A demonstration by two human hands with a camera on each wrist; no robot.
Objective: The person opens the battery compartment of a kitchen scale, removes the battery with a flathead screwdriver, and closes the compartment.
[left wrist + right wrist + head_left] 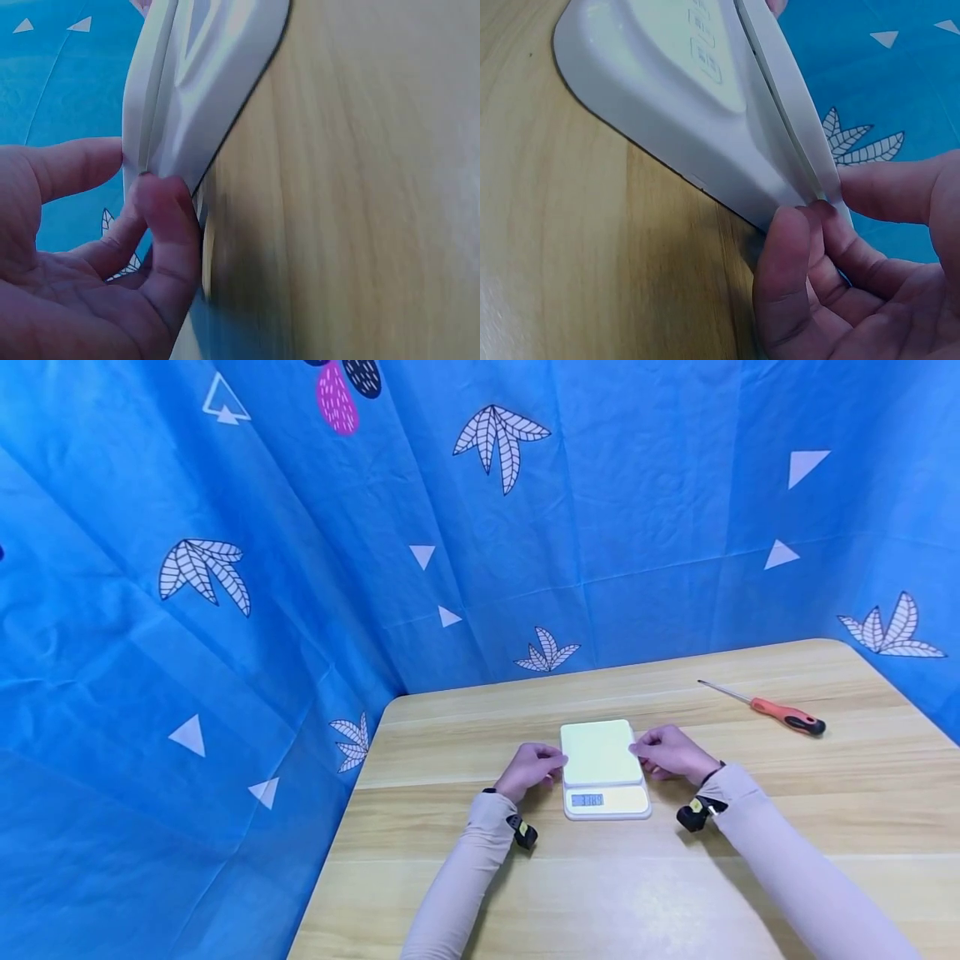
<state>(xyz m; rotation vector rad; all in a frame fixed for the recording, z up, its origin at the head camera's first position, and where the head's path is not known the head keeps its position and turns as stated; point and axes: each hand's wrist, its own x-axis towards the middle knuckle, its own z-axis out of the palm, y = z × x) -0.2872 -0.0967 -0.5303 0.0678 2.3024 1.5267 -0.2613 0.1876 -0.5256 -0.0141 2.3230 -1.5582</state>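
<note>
Okay, we have a white kitchen scale [603, 768] lying on the wooden table [360, 877], around the middle, its display [587, 800] on the near side, left part; digits show, too small for us to read surely. Hands are apart from each other, one per side. We see the left hand [529, 770] pinching the scale's left edge, thumb at the top plate [598, 752], curled fingers at the side below it. Right hand [669, 752] does likewise at the right edge, fingers bent in by the gap under the plate. In the right wrist view we get printed buttons [705, 60] on the near panel. Both wrists carry small black cameras [693, 815] by pale sleeves [810, 868]. Far right: screwdriver [783, 714], red-and-black handle, tip pointing left and far, well apart from the hands. We note a blue curtain [300, 568] with leaves and triangles, left and far.
</note>
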